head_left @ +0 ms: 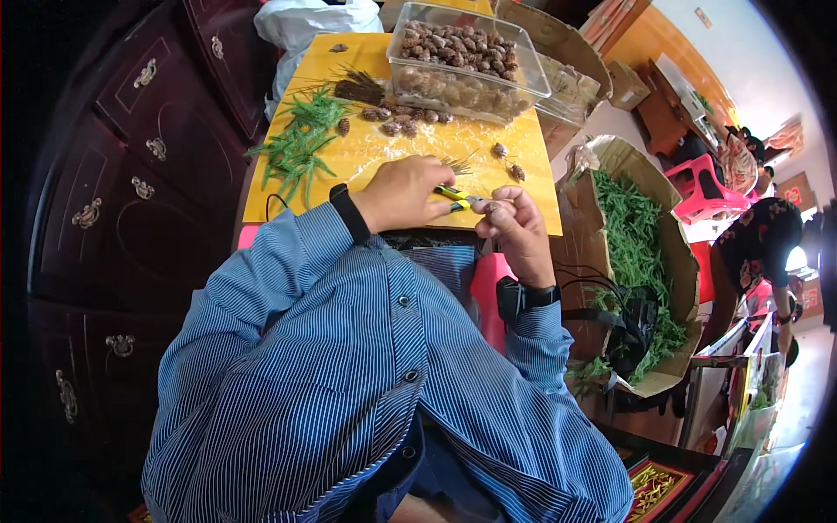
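One pair of pliers (450,191) is gripped by the left hand (403,193), fingers curled round the handles, long axis toward 4 o'clock, where a small item (491,207), unidentifiable, seems pinched by the right hand (520,234), nearer the tips. Beyond, on the surface (475,144), are seen: two cones (500,151) at 2, one sprig pile (301,139) at 10, one tub (528,90) at 12.

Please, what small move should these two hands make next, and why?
Probably steady the bare right hand, then gently squeeze the yellow-and-black-handled pliers with the bare left hand: their tip points into the right hand's pinch, though whatever is pinched is too hidden to identify.
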Demonstrator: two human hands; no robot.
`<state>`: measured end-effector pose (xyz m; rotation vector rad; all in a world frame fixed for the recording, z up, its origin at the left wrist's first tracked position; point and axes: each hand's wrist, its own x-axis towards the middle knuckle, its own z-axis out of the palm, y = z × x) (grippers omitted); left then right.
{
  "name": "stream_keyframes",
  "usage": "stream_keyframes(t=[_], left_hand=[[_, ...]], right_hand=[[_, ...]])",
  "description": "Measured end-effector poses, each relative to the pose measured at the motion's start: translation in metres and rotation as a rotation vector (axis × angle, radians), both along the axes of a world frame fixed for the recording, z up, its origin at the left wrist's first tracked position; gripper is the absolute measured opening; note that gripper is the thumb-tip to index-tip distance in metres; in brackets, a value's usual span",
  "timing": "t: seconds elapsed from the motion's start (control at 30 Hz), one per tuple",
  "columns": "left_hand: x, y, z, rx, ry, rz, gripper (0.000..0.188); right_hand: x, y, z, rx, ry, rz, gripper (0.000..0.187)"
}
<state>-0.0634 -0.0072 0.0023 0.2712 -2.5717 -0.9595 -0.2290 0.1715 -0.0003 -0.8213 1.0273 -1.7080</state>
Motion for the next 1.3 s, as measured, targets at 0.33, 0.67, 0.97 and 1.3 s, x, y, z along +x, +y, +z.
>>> stream_keyframes(t=[0.33, 0.67, 0.97, 1.3], left_hand=[[-0.017, 0.005, -0.015, -0.515, -0.246, -0.007, 0.046], [-0.021, 0.024, -0.009, -0.419, -0.393, 0.107, 0.038], [0.055, 0.011, 0.046, 0.219, -0.213, -0.098, 0.044], [0.069, 0.024, 0.047, -0.14, -0.171, -0.021, 0.053]], right_hand=[[-0.008, 0.01, 0.003, 0.016, 0.058, -0.18, 0.014], [-0.005, 0.003, -0.005, -0.024, 0.051, -0.254, 0.015], [0.005, 0.006, 0.009, -0.105, 0.088, -0.22, 0.019], [0.019, 0.002, 0.009, -0.079, 0.12, -0.137, 0.027]])
